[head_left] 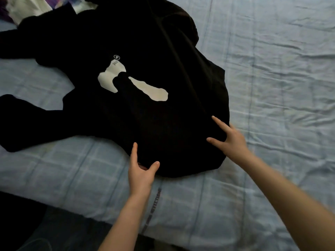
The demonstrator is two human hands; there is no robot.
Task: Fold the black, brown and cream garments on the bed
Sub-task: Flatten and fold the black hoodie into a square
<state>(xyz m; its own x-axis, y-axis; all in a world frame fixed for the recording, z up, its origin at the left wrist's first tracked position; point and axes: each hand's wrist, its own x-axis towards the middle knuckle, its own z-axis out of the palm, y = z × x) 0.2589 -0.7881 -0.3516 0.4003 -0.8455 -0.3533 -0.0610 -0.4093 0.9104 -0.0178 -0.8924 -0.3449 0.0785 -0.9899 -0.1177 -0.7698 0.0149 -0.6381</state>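
Progress: early, nothing folded yet. Cream garment [23,8] bunched at the bed's far-left corner; brown one not made out. Black garment [154,115] spread open across the bed's left half, sleeves untidy.

Left hand [141,173] at the near hem, thumb and forefinger splayed on the cloth. Right hand [233,140] at the garment's right edge, two fingers straight. Remaining fingers hidden on both; grip cannot tell.

Surface: creased pale-blue checked sheet [272,87]. Dark floor [36,223] below the near edge.

The black garment [163,51], white-printed, lies spread flat and rumpled across the pale blue bed [272,87].
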